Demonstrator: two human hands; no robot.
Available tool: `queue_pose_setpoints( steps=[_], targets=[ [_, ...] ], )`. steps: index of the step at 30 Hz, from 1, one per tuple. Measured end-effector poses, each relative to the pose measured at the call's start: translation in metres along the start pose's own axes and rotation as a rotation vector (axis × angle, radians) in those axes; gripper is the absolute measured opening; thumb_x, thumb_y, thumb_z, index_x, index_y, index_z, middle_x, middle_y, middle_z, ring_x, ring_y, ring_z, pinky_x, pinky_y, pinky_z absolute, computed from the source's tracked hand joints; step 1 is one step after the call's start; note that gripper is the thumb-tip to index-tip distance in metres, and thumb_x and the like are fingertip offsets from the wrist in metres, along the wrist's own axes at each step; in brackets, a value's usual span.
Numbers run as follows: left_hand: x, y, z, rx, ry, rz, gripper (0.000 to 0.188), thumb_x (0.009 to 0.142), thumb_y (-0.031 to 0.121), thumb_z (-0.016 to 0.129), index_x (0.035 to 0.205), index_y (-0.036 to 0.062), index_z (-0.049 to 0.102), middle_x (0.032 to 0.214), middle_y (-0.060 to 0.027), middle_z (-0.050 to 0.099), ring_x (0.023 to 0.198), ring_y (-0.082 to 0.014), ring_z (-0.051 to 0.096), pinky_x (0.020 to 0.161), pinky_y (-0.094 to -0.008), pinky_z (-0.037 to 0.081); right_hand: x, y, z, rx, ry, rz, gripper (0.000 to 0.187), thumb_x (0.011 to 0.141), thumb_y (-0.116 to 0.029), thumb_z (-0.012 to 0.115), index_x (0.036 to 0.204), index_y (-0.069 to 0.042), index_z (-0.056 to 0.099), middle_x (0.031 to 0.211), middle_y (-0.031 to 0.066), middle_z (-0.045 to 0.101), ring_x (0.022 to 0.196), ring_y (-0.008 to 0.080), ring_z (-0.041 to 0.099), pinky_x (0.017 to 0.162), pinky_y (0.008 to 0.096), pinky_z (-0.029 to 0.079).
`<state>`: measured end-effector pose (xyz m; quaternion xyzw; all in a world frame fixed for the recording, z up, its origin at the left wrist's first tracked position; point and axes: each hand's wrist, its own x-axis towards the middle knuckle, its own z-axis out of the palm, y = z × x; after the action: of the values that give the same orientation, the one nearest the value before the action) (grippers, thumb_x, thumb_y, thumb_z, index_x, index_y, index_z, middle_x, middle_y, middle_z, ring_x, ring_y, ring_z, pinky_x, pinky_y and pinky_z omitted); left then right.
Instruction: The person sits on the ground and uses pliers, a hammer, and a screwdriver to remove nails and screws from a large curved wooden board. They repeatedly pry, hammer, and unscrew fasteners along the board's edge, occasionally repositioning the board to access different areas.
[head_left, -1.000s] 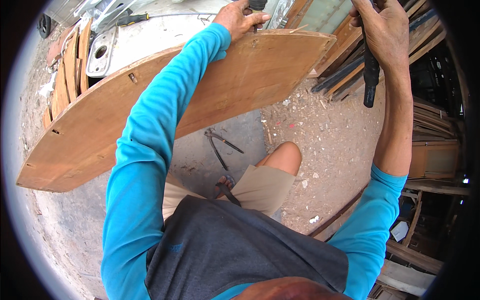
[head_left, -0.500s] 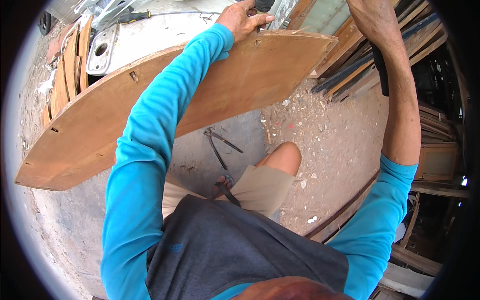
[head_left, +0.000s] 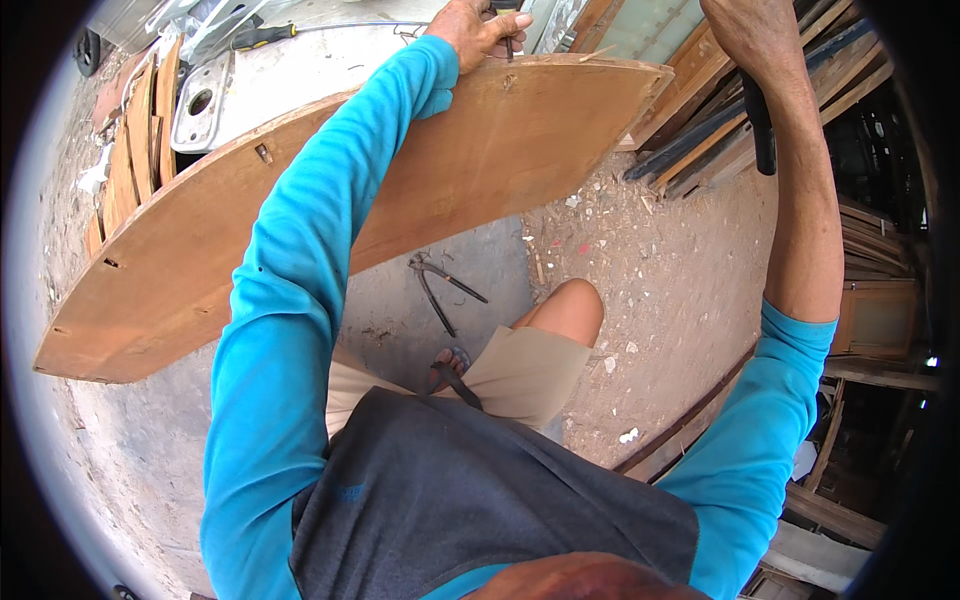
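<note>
A curved brown wooden panel stretches across the front of me, with small slots along its face. At its upper edge my left hand closes around a screwdriver-like tool with a dark handle. Its metal shaft points down onto the panel edge, beside a slot. My right hand, raised at the upper right, grips a tool by its black handle. The handle's end hangs below my fist; the tool's other end is not visible.
Pincers lie on the grey floor sheet by my foot. Behind the panel, a yellow-black screwdriver rests on a white surface. Wooden strips stand at left; timber is stacked at right. Debris dots the ground.
My left hand and its tool have shifted slightly left, and the metal shaft now shows at the panel edge. My right hand has moved slightly, showing more of the black handle.
</note>
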<state>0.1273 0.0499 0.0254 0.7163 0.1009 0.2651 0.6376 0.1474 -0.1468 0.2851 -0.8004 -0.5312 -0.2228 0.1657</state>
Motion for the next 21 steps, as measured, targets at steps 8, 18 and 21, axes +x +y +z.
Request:
queue_pose_setpoints(
  steps=[8,18,21],
  targets=[
    [-0.001,0.004,0.001,0.026,-0.045,0.029,0.050,0.097,0.042,0.072,0.112,-0.0062,0.065,0.103,-0.0138,0.076,0.094,-0.0192,0.074,0.086,-0.0317,0.061,0.002,0.038,0.034,-0.100,-0.199,-0.137,0.037,0.098,-0.019,0.063,0.130,-0.001,0.061,0.103,0.0261,0.070,0.099,0.0420,0.068,0.088,0.0463,0.052],
    [0.000,0.006,0.017,0.055,-0.069,0.098,0.047,0.095,0.044,0.074,0.106,-0.0017,0.069,0.097,-0.0117,0.077,0.087,-0.0174,0.073,0.084,-0.0324,0.060,0.000,0.022,0.009,-0.068,0.016,-0.122,0.037,0.100,-0.013,0.061,0.134,0.001,0.059,0.102,0.0249,0.070,0.094,0.0331,0.070,0.085,0.0437,0.053],
    [-0.007,0.005,-0.001,0.210,-0.018,0.115,0.048,0.094,0.046,0.075,0.104,-0.0007,0.070,0.092,-0.0105,0.077,0.086,-0.0169,0.072,0.085,-0.0325,0.059,-0.003,0.016,0.033,0.055,0.101,-0.179,0.040,0.100,-0.013,0.061,0.137,0.002,0.056,0.096,0.0244,0.069,0.092,0.0335,0.070,0.082,0.0429,0.054]
  ],
)
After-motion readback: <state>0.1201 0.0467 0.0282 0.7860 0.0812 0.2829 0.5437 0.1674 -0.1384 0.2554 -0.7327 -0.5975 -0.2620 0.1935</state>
